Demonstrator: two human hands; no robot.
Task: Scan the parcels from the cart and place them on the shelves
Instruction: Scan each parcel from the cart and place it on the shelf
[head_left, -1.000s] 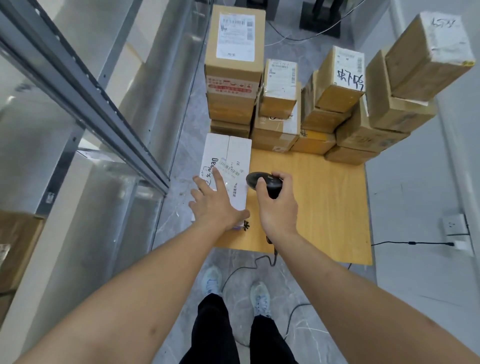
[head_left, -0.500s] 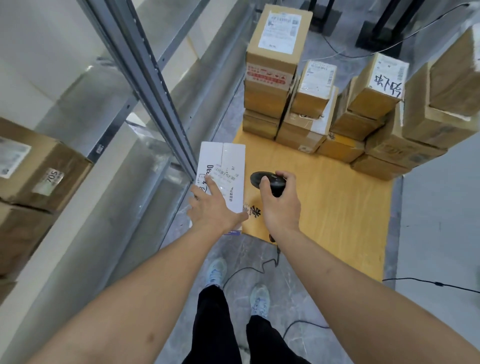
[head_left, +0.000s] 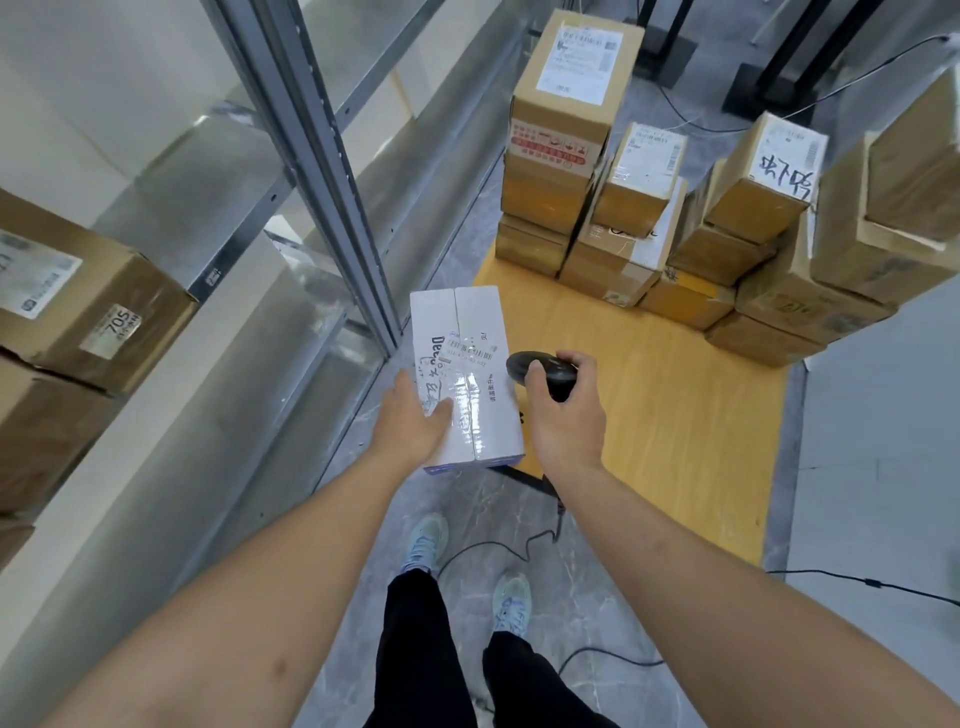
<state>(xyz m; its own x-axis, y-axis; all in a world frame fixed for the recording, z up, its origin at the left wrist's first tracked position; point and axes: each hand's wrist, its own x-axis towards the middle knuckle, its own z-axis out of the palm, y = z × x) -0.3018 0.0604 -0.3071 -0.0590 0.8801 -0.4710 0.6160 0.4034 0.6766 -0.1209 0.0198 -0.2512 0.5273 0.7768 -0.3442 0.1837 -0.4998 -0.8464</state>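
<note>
A white parcel (head_left: 467, 332) with a barcode label and glossy tape is held over the near left corner of the wooden cart (head_left: 675, 426). My left hand (head_left: 415, 421) grips its left near edge, thumb on top and fingers hidden beneath. Just right of the parcel, my right hand (head_left: 566, 415) grips a black handheld scanner (head_left: 540, 366), whose head sits beside the barcode label. Several brown cardboard parcels (head_left: 623, 187) are stacked at the far end of the cart.
Grey metal shelving (head_left: 311, 171) runs along the left, its upright close to the parcel. Brown boxes (head_left: 93, 306), one marked 705, lie on a shelf at far left. The scanner cable (head_left: 519, 545) trails on the floor by my feet. Black stands are at the back.
My left hand went from lying flat on the white parcel to gripping its left edge, and the parcel has come up off the cart. My view swung left toward the shelves.
</note>
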